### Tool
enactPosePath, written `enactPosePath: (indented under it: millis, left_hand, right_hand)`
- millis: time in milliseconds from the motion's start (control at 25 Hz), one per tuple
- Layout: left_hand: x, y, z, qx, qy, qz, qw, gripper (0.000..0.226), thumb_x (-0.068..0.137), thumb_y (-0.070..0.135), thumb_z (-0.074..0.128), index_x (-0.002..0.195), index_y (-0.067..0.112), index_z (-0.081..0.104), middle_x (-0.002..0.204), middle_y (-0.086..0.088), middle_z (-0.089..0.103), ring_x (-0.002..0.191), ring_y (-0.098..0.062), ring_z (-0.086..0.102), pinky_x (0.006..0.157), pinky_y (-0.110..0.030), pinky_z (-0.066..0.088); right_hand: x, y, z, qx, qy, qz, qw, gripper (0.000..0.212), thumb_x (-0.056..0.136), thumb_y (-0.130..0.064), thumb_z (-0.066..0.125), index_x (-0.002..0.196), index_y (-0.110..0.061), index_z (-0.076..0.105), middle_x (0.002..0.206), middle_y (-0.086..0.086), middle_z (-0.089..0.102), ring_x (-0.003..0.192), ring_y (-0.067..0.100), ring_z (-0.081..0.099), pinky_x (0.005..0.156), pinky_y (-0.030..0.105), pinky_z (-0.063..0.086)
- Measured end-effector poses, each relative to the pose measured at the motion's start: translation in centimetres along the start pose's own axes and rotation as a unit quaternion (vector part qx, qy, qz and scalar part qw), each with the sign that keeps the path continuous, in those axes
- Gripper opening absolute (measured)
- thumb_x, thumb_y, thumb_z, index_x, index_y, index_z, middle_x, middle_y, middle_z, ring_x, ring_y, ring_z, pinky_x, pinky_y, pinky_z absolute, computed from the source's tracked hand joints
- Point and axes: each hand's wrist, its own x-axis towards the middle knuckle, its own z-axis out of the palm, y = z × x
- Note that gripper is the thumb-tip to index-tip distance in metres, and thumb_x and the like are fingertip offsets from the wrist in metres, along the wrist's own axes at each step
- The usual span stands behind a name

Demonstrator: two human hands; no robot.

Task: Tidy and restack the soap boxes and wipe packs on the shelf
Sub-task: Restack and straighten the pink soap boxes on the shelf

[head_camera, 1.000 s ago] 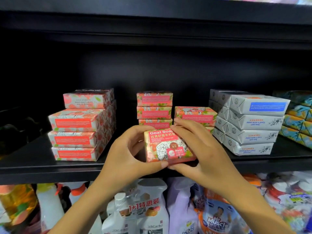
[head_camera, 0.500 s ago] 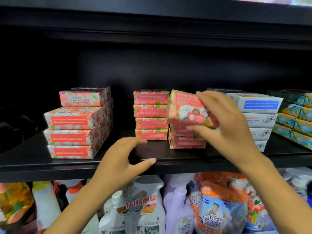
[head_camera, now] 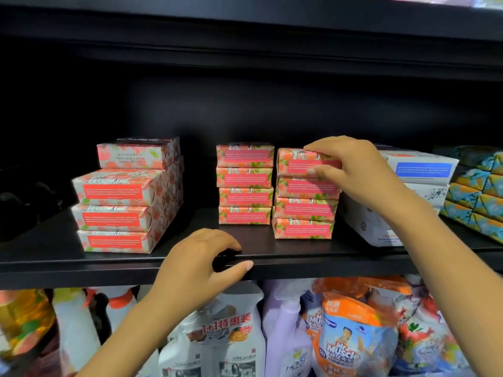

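soap boxes point(head_camera: 245, 197) on black shelf point(head_camera: 272, 248)

Shelf board point(head_camera: 299, 254), centre of the frame: smooth matt black with a faint sheen along its front lip; whether painted metal or laminate cannot be told. Pink soap boxes point(head_camera: 245, 176), centre and left, and white soap boxes point(head_camera: 424, 170), right: printed paper wrap folded at the ends, satin rather than glossy. Teal-and-yellow packs point(head_camera: 473, 186), far right: shinier printed wrap; spray bottles point(head_camera: 217, 349) and refill pouch point(head_camera: 351, 346), bottom: glossy plastic, the pouch a crinkled film.
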Motion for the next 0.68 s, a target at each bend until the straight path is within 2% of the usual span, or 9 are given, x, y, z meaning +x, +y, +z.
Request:
enactPosePath:
  millis: [200, 320, 440, 560, 680]
  left_hand:
    - [-0.1, 0.2, -0.1, -0.002, -0.005, -0.003, 1.0, 0.052, 0.074, 0.067, 0.042, 0.096, 0.028, 0.07, 0.093, 0.019, 0.066, 0.091, -0.001, 0.057, 0.075, -0.019, 0.049]
    - [-0.1, -0.1, -0.4, -0.007, -0.01, -0.009, 1.0, 0.054, 0.073, 0.069, 0.043, 0.096, 0.027, 0.07, 0.093, 0.019, 0.066, 0.091, 0.0, 0.057, 0.076, -0.018, 0.048]
    - [0.0, -0.9, -0.9, -0.008, -0.011, -0.02, 1.0, 0.061, 0.071, 0.078, 0.051, 0.097, 0.026, 0.07, 0.094, 0.018, 0.066, 0.092, -0.001, 0.057, 0.078, -0.02, 0.049]
    - [-0.1, -1.6, -1.3, -0.014, -0.012, -0.034, 0.999, 0.067, 0.066, 0.081, 0.052, 0.098, 0.025, 0.07, 0.097, 0.017, 0.066, 0.094, -0.001, 0.058, 0.081, -0.024, 0.05]
    - [-0.4, -1.7, -1.3, -0.014, -0.002, -0.033, 0.999, 0.061, 0.066, 0.076, 0.049, 0.097, 0.028, 0.071, 0.096, 0.019, 0.066, 0.093, 0.002, 0.057, 0.079, -0.018, 0.048]
  right_hand:
    - [-0.1, -0.1, 0.8, -0.032, -0.005, 0.009, 0.999, 0.046, 0.088, -0.032, 0.059, 0.131, -0.019, 0.05, 0.131, 0.0, 0.054, 0.122, 0.017, 0.045, 0.098, 0.031, 0.035]
    - [-0.8, -1.4, 1.5, -0.019, 0.093, -0.006, 0.995, 0.044, 0.086, -0.029, 0.064, 0.126, -0.014, 0.055, 0.127, 0.003, 0.057, 0.121, 0.019, 0.048, 0.097, 0.028, 0.035]
    - [-1.0, -4.3, 3.1, 0.0, 0.185, -0.07, 0.98, 0.035, 0.083, -0.02, 0.067, 0.115, -0.007, 0.062, 0.114, 0.008, 0.063, 0.11, 0.023, 0.055, 0.091, 0.03, 0.043]
    - [0.2, -7.2, 5.4, -0.016, 0.169, -0.112, 0.979, 0.039, 0.08, -0.018, 0.071, 0.115, -0.003, 0.061, 0.111, 0.011, 0.064, 0.106, 0.026, 0.057, 0.089, 0.033, 0.047]
    - [2.2, -9.1, 7.6, -0.094, 0.126, -0.097, 0.983, 0.043, 0.082, -0.024, 0.068, 0.119, -0.005, 0.055, 0.114, 0.01, 0.06, 0.106, 0.024, 0.054, 0.088, 0.03, 0.044]
